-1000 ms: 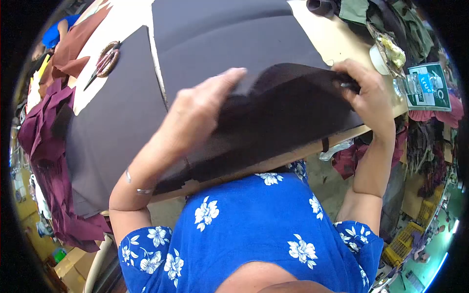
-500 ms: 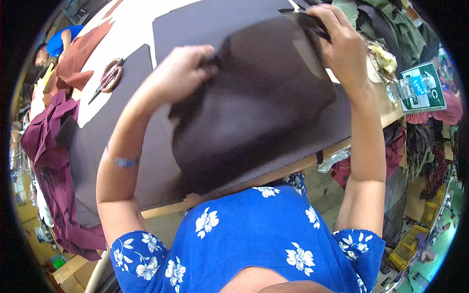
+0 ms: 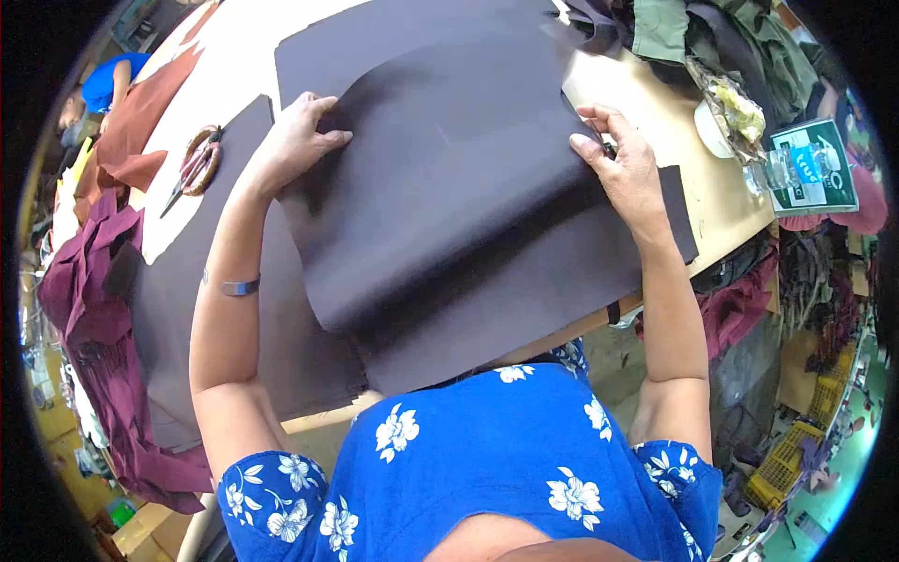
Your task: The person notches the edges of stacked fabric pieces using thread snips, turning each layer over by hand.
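A dark brown-grey sheet of cloth or leather (image 3: pixel 449 178) bows up from the table under both hands. My left hand (image 3: pixel 302 142) pinches its left edge between thumb and fingers. At the opposite edge, my right hand (image 3: pixel 620 167) has its thumb and fingers closed on the sheet's margin. A small dark thing shows between those fingers, too small to name. Beneath lie more dark sheets (image 3: pixel 234 309), spread to the left and along the front edge. Scissors with wrapped handles (image 3: pixel 198 161) rest on the table left of my left hand.
Maroon cloth (image 3: pixel 98 318) hangs over the left edge, with rust-brown pieces (image 3: pixel 140 131) behind. At right are a clear bottle (image 3: pixel 791 169), a bowl (image 3: pixel 714 129) and dark and green scraps (image 3: pixel 660 33). A person in blue (image 3: pixel 112 82) is at the far left.
The blurred, folded sheet has spread out wider and flatter between my hands. My left hand moved left and slightly down; my right hand came down from the far right corner, away from dark strips there.
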The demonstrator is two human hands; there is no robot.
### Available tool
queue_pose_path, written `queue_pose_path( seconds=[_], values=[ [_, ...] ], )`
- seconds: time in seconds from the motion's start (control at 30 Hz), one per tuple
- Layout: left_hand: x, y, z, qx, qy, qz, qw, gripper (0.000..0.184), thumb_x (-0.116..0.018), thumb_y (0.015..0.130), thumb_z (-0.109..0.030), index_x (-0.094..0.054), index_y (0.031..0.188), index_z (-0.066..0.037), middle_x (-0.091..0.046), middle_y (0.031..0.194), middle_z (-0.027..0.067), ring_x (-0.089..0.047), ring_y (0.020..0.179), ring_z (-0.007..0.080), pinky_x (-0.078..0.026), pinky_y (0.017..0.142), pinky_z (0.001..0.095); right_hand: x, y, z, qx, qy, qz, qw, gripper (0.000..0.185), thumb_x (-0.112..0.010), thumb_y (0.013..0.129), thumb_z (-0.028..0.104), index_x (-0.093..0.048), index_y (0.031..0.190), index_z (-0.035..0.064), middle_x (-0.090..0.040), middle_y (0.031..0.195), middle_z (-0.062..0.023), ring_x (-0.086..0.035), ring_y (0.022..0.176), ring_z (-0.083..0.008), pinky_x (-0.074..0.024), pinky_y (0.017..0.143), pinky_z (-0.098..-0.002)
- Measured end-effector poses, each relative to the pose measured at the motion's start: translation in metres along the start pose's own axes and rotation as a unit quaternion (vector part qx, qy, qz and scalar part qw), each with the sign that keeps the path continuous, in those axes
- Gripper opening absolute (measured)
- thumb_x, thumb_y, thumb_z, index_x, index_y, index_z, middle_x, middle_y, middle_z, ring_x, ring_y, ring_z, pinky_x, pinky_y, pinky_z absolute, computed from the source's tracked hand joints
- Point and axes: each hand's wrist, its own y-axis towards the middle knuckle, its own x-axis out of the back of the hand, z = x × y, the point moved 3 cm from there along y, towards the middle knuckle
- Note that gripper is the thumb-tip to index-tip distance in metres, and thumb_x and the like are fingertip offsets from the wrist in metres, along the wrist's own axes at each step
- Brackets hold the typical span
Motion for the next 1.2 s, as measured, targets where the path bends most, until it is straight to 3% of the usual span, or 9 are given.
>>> queue_pose_path(
  seconds=[0.1, 0.3, 0.4, 0.43, 0.53, 0.73, 0.87, 1.0, 1.2],
  values=[
    [0.0, -0.011, 0.015, -0.003, -0.085, 0.044, 0.995, 0.046, -0.064, 0.075, -0.017, -0.052, 0.112, 0.007, -0.056, 0.102, 0.0181, -0.053, 0.103, 0.0273, -0.038, 0.092, 0.032, -0.011, -0.011, 0.009, -0.017, 0.03, 0.003, 0.999, 0.027, -0.063, 0.076, 0.009, -0.057, 0.103, 0.0059, -0.062, 0.098, -0.0108, -0.059, 0.091, -0.0203, -0.0454, 0.078, -0.0286],
    [0.046, -0.048, 0.013, 0.044, 0.057, 0.118, 0.99, 0.038, -0.064, 0.07, -0.011, -0.055, 0.103, 0.006, -0.055, 0.098, 0.0176, -0.054, 0.096, 0.0265, -0.041, 0.084, 0.0341, -0.03, -0.025, 0.041, 0.024, -0.004, 0.087, 0.996, 0.026, -0.06, 0.074, 0.004, -0.056, 0.099, 0.0089, -0.064, 0.089, -0.0116, -0.063, 0.083, -0.0273, -0.0494, 0.073, -0.0352],
    [0.035, -0.048, 0.016, -0.028, 0.072, 0.066, 0.995, 0.049, -0.067, 0.07, -0.017, -0.049, 0.111, 0.003, -0.056, 0.096, 0.0148, -0.054, 0.1, 0.0281, -0.037, 0.091, 0.0324, -0.04, -0.029, 0.042, 0.056, -0.036, 0.092, 0.994, 0.027, -0.059, 0.073, 0.003, -0.055, 0.098, 0.0088, -0.063, 0.091, -0.0095, -0.062, 0.082, -0.0275, -0.05, 0.072, -0.035],
    [0.033, -0.04, 0.013, 0.03, 0.069, 0.1, 0.992, 0.054, -0.066, 0.073, -0.018, -0.045, 0.119, -0.001, -0.056, 0.106, 0.0155, -0.053, 0.105, 0.0284, -0.037, 0.092, 0.0346, -0.042, -0.03, 0.042, 0.069, -0.044, 0.085, 0.993, 0.027, -0.059, 0.072, 0.003, -0.055, 0.098, 0.0086, -0.063, 0.091, -0.0091, -0.062, 0.082, -0.0273, -0.0501, 0.072, -0.035],
    [0.015, -0.013, -0.003, -0.037, -0.054, -0.011, 0.998, 0.057, -0.065, 0.074, -0.019, -0.043, 0.126, -0.009, -0.054, 0.116, 0.0157, -0.051, 0.11, 0.0278, -0.037, 0.094, 0.0357, -0.044, -0.032, 0.045, 0.098, -0.078, 0.078, 0.989, 0.029, -0.06, 0.07, 0.002, -0.055, 0.098, 0.0083, -0.062, 0.094, -0.008, -0.062, 0.081, -0.0265, -0.0502, 0.071, -0.0355],
    [-0.009, 0.047, -0.04, -0.232, -0.074, -0.058, 0.968, 0.046, -0.061, 0.078, -0.01, -0.049, 0.122, -0.012, -0.053, 0.119, 0.0134, -0.051, 0.11, 0.0263, -0.039, 0.095, 0.0352, -0.049, -0.031, 0.042, 0.146, -0.102, 0.057, 0.982, 0.033, -0.061, 0.067, -0.001, -0.056, 0.098, 0.0077, -0.062, 0.093, -0.0088, -0.062, 0.08, -0.0266, -0.05, 0.071, -0.0344],
    [-0.009, 0.052, -0.036, -0.167, -0.006, 0.002, 0.986, 0.04, -0.056, 0.075, 0.001, -0.056, 0.113, -0.01, -0.054, 0.114, 0.0109, -0.053, 0.105, 0.0258, -0.04, 0.094, 0.0347, -0.052, -0.035, 0.046, 0.14, -0.095, 0.045, 0.984, 0.034, -0.059, 0.065, -0.006, -0.058, 0.097, 0.0058, -0.063, 0.091, -0.0091, -0.062, 0.083, -0.0254, -0.0496, 0.071, -0.032],
    [-0.011, 0.048, -0.022, -0.204, -0.013, -0.036, 0.978, 0.042, -0.053, 0.073, 0.005, -0.057, 0.112, -0.009, -0.053, 0.109, 0.0104, -0.052, 0.104, 0.0263, -0.04, 0.093, 0.0333, -0.052, -0.034, 0.046, 0.145, -0.092, 0.047, 0.984, 0.034, -0.059, 0.065, -0.006, -0.058, 0.096, 0.0061, -0.063, 0.09, -0.0086, -0.062, 0.081, -0.0254, -0.0491, 0.07, -0.0315],
    [-0.011, 0.054, -0.022, -0.183, -0.002, 0.004, 0.983, 0.051, -0.049, 0.068, 0.009, -0.057, 0.114, -0.011, -0.052, 0.11, 0.0107, -0.051, 0.107, 0.0261, -0.039, 0.096, 0.0331, -0.051, -0.034, 0.047, 0.133, -0.091, 0.056, 0.985, 0.033, -0.059, 0.064, -0.006, -0.059, 0.095, 0.006, -0.063, 0.089, -0.0083, -0.062, 0.081, -0.0254, -0.0484, 0.07, -0.0318]
  ],
)
